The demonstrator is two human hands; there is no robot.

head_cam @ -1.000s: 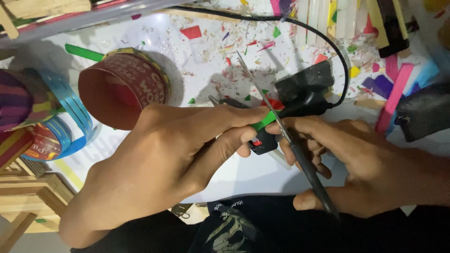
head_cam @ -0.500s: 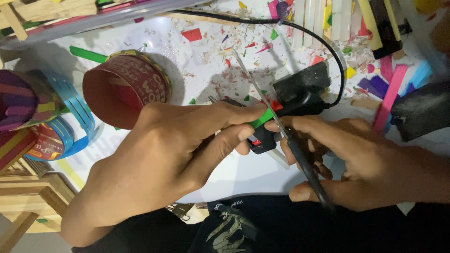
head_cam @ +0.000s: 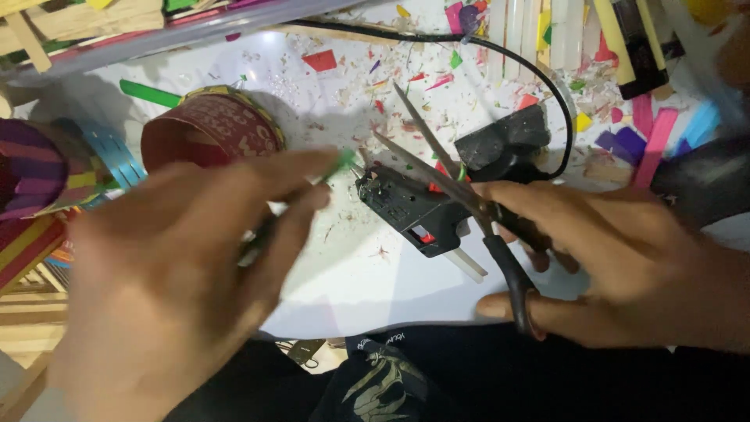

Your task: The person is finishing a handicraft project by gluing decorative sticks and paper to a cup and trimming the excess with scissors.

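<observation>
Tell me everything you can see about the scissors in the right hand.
The scissors have two long grey metal blades and dark handles. The blades stand open in a narrow V, tips pointing up and to the left, above the black glue gun. The right hand holds them, fingers through the handle loops. A small green scrap sits near the pivot.

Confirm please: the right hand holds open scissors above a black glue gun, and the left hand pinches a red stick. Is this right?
One detail is wrong. The stick in the left hand is green, not red, as the head view shows. The right hand does hold open scissors above the black glue gun.
</observation>
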